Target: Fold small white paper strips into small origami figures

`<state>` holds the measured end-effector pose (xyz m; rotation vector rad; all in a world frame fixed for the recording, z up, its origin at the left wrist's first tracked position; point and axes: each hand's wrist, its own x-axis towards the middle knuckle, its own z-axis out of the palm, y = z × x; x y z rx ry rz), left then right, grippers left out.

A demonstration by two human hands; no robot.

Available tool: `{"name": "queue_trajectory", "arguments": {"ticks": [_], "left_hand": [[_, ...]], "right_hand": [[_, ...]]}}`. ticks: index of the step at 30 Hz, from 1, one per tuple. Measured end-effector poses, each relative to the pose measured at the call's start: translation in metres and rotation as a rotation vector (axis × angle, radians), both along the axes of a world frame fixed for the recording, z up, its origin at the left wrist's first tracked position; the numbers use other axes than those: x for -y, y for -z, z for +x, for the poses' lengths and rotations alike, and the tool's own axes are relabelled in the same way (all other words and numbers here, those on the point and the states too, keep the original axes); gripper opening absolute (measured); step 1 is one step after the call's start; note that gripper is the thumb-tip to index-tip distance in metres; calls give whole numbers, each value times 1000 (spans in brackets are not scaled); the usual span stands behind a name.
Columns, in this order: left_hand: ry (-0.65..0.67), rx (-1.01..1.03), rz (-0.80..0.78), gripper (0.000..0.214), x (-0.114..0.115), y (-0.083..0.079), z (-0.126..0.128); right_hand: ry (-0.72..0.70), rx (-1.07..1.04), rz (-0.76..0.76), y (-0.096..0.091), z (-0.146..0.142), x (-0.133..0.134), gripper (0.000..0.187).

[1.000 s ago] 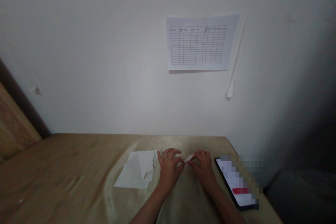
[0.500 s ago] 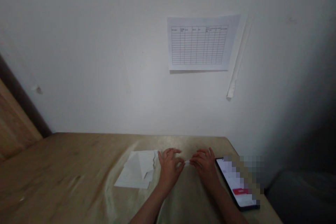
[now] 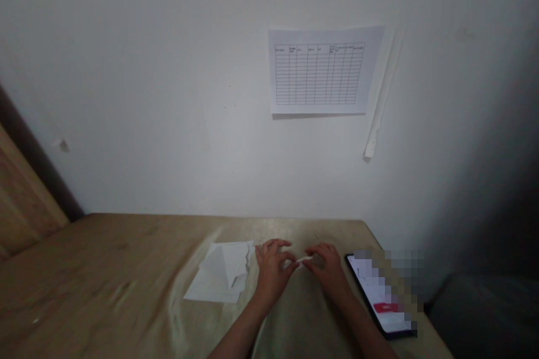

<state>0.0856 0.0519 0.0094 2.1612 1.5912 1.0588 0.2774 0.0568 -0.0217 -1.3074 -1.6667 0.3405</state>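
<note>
Between my two hands is a small narrow piece of white paper (image 3: 304,259), mostly covered by the fingers. My left hand (image 3: 272,270) pinches its left end between thumb and fingertips, the other fingers spread above. At its right end, my right hand (image 3: 328,265) grips it the same way, thumb below and fingers curled over. Just left of my left hand lies a loose stack of white paper sheets (image 3: 214,277), with uneven edges on its right side and a folded piece on top.
A phone (image 3: 370,291) with a lit screen, partly pixelated, lies right of my right hand near the edge of the brown table (image 3: 126,291). On the white wall behind hangs a printed table sheet (image 3: 318,73), beside a peeling strip (image 3: 379,118). Wooden furniture (image 3: 25,196) stands at the left.
The fingers of my right hand have shifted and curled above the small paper, and more of it shows. My left hand has barely moved; the stack and phone stay put.
</note>
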Motion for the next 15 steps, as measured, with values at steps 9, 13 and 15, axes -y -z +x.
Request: {"name": "queue_trajectory", "arguments": {"ticks": [9, 13, 15], "left_hand": [[-3, -15, -22, 5, 0, -1, 2], [11, -22, -38, 9, -1, 2, 2], [16, -26, -26, 7, -2, 3, 2]], "right_hand": [[-90, 47, -50, 4, 2, -5, 11], [-56, 75, -27, 5, -2, -4, 9], [-33, 76, -18, 5, -4, -3, 7]]}}
